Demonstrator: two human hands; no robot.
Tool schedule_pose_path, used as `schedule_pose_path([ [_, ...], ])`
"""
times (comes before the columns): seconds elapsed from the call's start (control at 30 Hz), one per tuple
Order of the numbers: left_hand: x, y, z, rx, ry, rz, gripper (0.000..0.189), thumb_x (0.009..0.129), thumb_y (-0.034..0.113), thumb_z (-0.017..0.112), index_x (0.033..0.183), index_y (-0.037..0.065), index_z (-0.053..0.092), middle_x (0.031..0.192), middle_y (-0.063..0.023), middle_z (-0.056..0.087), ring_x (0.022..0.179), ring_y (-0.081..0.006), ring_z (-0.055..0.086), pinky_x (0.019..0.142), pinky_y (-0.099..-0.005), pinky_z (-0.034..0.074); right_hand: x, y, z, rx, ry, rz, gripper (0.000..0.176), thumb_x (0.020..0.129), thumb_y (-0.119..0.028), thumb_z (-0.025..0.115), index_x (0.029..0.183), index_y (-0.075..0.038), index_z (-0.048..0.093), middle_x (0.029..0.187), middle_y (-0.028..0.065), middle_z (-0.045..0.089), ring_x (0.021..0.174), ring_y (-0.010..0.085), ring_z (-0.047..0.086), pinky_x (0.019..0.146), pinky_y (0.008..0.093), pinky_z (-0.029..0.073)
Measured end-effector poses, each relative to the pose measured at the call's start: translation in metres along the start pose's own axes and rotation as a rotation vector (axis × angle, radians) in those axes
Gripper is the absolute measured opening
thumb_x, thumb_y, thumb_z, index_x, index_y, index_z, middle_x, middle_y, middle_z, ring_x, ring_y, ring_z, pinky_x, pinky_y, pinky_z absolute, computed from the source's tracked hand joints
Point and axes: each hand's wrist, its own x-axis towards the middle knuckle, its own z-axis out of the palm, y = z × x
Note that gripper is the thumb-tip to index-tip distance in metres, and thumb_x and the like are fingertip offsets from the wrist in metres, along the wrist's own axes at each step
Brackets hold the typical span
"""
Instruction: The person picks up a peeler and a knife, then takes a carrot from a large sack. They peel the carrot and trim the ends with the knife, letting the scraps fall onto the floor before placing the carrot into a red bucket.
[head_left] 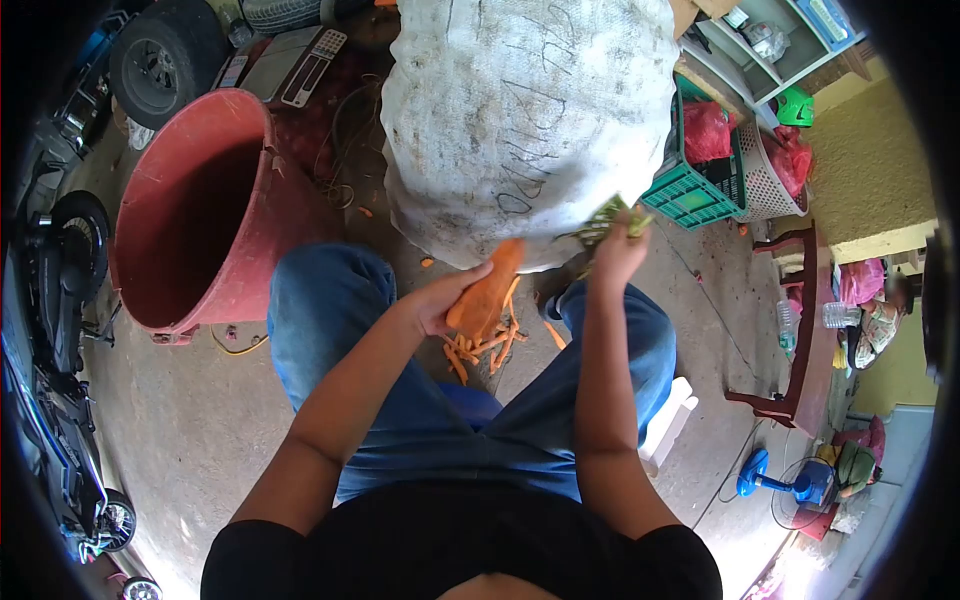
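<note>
My left hand (pixel 442 300) is closed around a large orange carrot (pixel 486 298), which is tilted with its narrower end up near the white sack. My right hand (pixel 622 256), to the right and apart from the carrot, grips a bunch of green stems and leaves (pixel 604 222). Whether another item is in that hand is hidden. Below the carrot, several thin orange carrot pieces (pixel 462 358) lie on the floor between my knees. Just beyond both hands stands a big white woven sack (pixel 530 120) with dark handwriting on it.
A large red tub (pixel 190 220) stands left of my knee. At right are a green crate (pixel 690 195) with a red bag, a white basket (pixel 785 185), a wooden frame (pixel 805 330) and a blue fan (pixel 790 485). Motorbikes (pixel 75 270) line the left edge. A person (pixel 880 325) is far right.
</note>
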Motion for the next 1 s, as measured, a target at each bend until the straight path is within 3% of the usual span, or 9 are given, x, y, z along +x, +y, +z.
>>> schedule_pose_path([
  [0.03, 0.002, 0.002, 0.001, 0.017, 0.050, 0.046, 0.045, 0.087, 0.040, 0.036, 0.106, 0.001, 0.046, 0.085, -0.0149, 0.055, 0.075, -0.0227, 0.056, 0.067, -0.0344, 0.048, -0.018, -0.034, 0.000, 0.141, -0.168, 0.199, 0.017, 0.084, -0.017, 0.048, 0.083, 0.000, 0.048, 0.070, 0.0065, 0.052, 0.061, 0.0127, 0.048, 0.055, 0.0274, 0.039],
  [0.3, 0.006, 0.000, -0.007, -0.219, -0.200, 0.184, 0.035, 0.087, 0.030, 0.037, 0.106, 0.002, 0.047, 0.097, -0.0118, 0.056, 0.083, -0.0192, 0.058, 0.070, -0.0333, 0.049, -0.104, -0.072, 0.017, 0.017, -0.500, -0.041, 0.017, 0.083, -0.013, 0.050, 0.091, 0.002, 0.046, 0.071, 0.0100, 0.055, 0.063, 0.0136, 0.053, 0.058, 0.0265, 0.042],
  [0.37, 0.002, 0.000, 0.002, -0.231, -0.103, 0.190, 0.034, 0.087, 0.028, 0.036, 0.105, 0.001, 0.048, 0.095, -0.0125, 0.057, 0.079, -0.0198, 0.059, 0.067, -0.0318, 0.050, -0.103, -0.068, 0.019, -0.001, -0.460, -0.077, 0.017, 0.083, -0.013, 0.050, 0.090, 0.002, 0.046, 0.068, 0.0123, 0.055, 0.061, 0.0147, 0.054, 0.057, 0.0278, 0.043],
  [0.43, 0.000, 0.003, 0.001, -0.142, -0.073, 0.168, 0.035, 0.087, 0.029, 0.036, 0.106, 0.002, 0.047, 0.093, -0.0127, 0.057, 0.078, -0.0196, 0.059, 0.067, -0.0313, 0.051, -0.099, -0.069, 0.019, 0.001, -0.452, -0.032, 0.020, 0.081, -0.012, 0.052, 0.094, 0.001, 0.045, 0.067, 0.0185, 0.055, 0.059, 0.0306, 0.056, 0.053, 0.0352, 0.042],
  [0.53, -0.001, 0.007, 0.003, 0.018, -0.008, 0.159, 0.038, 0.088, 0.032, 0.035, 0.106, 0.001, 0.046, 0.091, -0.0130, 0.057, 0.075, -0.0195, 0.059, 0.066, -0.0312, 0.051, -0.089, -0.070, 0.017, -0.069, -0.432, -0.076, 0.017, 0.081, -0.012, 0.052, 0.091, 0.001, 0.046, 0.066, 0.0161, 0.055, 0.057, 0.0270, 0.055, 0.052, 0.0333, 0.042],
  [0.63, -0.020, 0.008, 0.018, 0.175, -0.020, 0.116, 0.042, 0.088, 0.036, 0.034, 0.107, 0.000, 0.044, 0.087, -0.0134, 0.057, 0.074, -0.0201, 0.059, 0.065, -0.0319, 0.051, -0.038, -0.032, 0.011, -0.150, -0.136, -0.112, 0.017, 0.081, -0.013, 0.051, 0.087, 0.002, 0.046, 0.063, 0.0125, 0.053, 0.053, 0.0202, 0.050, 0.051, 0.0325, 0.042],
  [0.73, -0.024, -0.004, 0.016, 0.230, -0.147, 0.042, 0.045, 0.088, 0.038, 0.034, 0.108, -0.001, 0.043, 0.086, -0.0146, 0.056, 0.073, -0.0210, 0.059, 0.063, -0.0334, 0.051, 0.020, 0.032, -0.005, -0.314, 0.121, -0.069, 0.022, 0.080, -0.015, 0.052, 0.082, 0.006, 0.047, 0.070, 0.0207, 0.055, 0.059, 0.0322, 0.054, 0.055, 0.0389, 0.042],
  [0.83, -0.010, -0.001, 0.003, 0.155, -0.161, 0.040, 0.044, 0.088, 0.038, 0.035, 0.109, -0.001, 0.042, 0.085, -0.0151, 0.055, 0.073, -0.0214, 0.058, 0.064, -0.0348, 0.051, 0.020, 0.017, -0.014, -0.231, 0.162, 0.150, 0.023, 0.081, -0.017, 0.051, 0.079, 0.006, 0.047, 0.069, 0.0169, 0.055, 0.060, 0.0257, 0.053, 0.055, 0.0374, 0.041],
  [1.0, -0.006, 0.011, 0.004, 0.096, 0.048, 0.104, 0.040, 0.088, 0.036, 0.037, 0.109, 0.002, 0.042, 0.089, -0.0136, 0.055, 0.075, -0.0218, 0.058, 0.065, -0.0356, 0.050, -0.040, -0.045, 0.003, 0.301, -0.256, 0.193, 0.014, 0.085, -0.016, 0.048, 0.086, -0.002, 0.048, 0.069, 0.0005, 0.048, 0.058, 0.0069, 0.042, 0.051, 0.0221, 0.037],
])
